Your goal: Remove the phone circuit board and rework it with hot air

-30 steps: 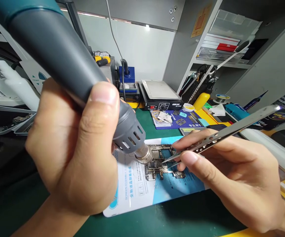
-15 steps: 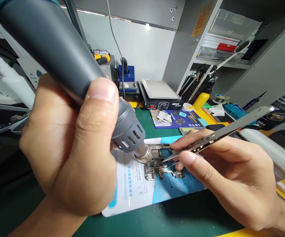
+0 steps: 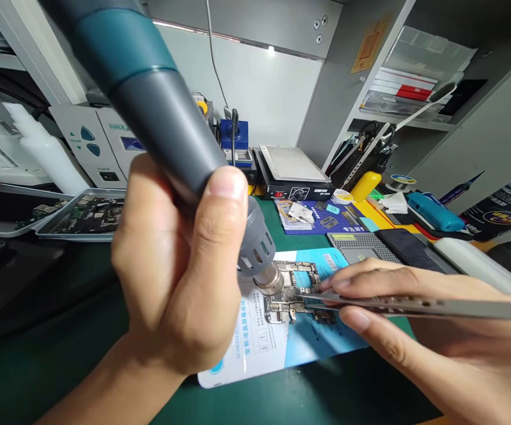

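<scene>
My left hand (image 3: 184,265) is wrapped round a dark grey hot air gun (image 3: 166,118) with a teal band. Its metal nozzle (image 3: 269,280) points down close over a phone circuit board (image 3: 282,311). Between thumb and fingers my right hand (image 3: 415,330) holds metal tweezers (image 3: 397,306), now lying nearly level. The tweezer tips are at the middle of the board, beside the nozzle; whether they touch it I cannot tell. Under the board lies a white and blue printed card (image 3: 273,360) on the green mat (image 3: 326,389).
Behind the card stands a hot plate (image 3: 295,171) with a red switch. On the left are a hot air station (image 3: 91,141), a white bottle (image 3: 46,147) and a tray of boards (image 3: 84,218). A perforated metal plate (image 3: 361,247) and a black phone-like slab (image 3: 415,248) lie right.
My left hand and the hot air gun appear further right, with the view shifted slightly. My right hand has tilted the tweezers from a raised angle to nearly level.
</scene>
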Available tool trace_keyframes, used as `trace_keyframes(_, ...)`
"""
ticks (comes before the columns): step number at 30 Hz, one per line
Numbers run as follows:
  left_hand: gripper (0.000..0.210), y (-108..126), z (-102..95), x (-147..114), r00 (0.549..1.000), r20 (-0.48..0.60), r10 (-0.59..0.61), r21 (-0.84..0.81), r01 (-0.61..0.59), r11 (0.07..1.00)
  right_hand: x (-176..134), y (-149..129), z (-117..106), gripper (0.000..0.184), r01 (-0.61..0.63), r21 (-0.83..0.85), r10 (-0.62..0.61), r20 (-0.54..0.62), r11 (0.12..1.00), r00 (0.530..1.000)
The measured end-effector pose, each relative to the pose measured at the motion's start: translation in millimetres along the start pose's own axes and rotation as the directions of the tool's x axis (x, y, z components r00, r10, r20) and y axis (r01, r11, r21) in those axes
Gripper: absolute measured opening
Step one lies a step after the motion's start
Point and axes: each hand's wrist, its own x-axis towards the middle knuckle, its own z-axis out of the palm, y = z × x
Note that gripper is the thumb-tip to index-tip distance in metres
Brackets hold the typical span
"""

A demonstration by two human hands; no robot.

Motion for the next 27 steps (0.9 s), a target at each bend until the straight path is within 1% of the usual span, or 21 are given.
trace_keyframes(4,0.028,-1,-0.6,-1,1.0,0.008,-0.019,0.038,0.019,0.999,-13,-3,2,0.02,0.039,-0.011,-0.038,0.008,0.999,0.999)
trace_keyframes(7,0.03,-1,-1.4,-2,1.0,0.012,-0.004,0.056,0.004,0.998,-21,-3,4,0.031,0.096,-0.034,-0.096,0.003,0.995,0.995)
trace_keyframes(9,0.03,-1,-1.1,-3,1.0,0.017,0.001,0.045,-0.002,0.999,-27,1,3,0.039,0.142,-0.062,-0.14,0.035,0.988,0.99)
trace_keyframes(12,0.03,-2,0.2,-2,0.999,0.031,0.023,0.032,-0.024,0.999,-34,8,0,0.048,0.241,-0.084,-0.231,0.116,0.967,0.966)
trace_keyframes(15,0.03,-4,0.8,-1,0.998,0.037,0.05,0.026,-0.051,0.998,-42,13,0,0.05,0.33,-0.12,-0.313,0.141,0.936,0.939)
trace_keyframes(17,0.03,-4,0.3,-1,0.997,0.034,0.064,0.015,-0.065,0.998,-49,15,0,0.045,0.338,-0.168,-0.319,0.13,0.926,0.939)
trace_keyframes(19,0.029,-4,-0.6,-2,0.997,0.031,0.076,0.015,-0.077,0.997,-57,16,1,0.041,0.343,-0.226,-0.311,0.168,0.912,0.936)
trace_keyframes(21,0.028,-4,-1.1,-3,0.996,0.025,0.091,0.024,-0.091,0.996,-62,17,1,0.043,0.357,-0.272,-0.308,0.207,0.894,0.928)
trace_keyframes(27,0.028,-2,0.3,-2,0.998,0.023,0.066,0.028,-0.067,0.997,-69,18,1,0.049,0.368,-0.331,-0.319,0.195,0.869,0.928)
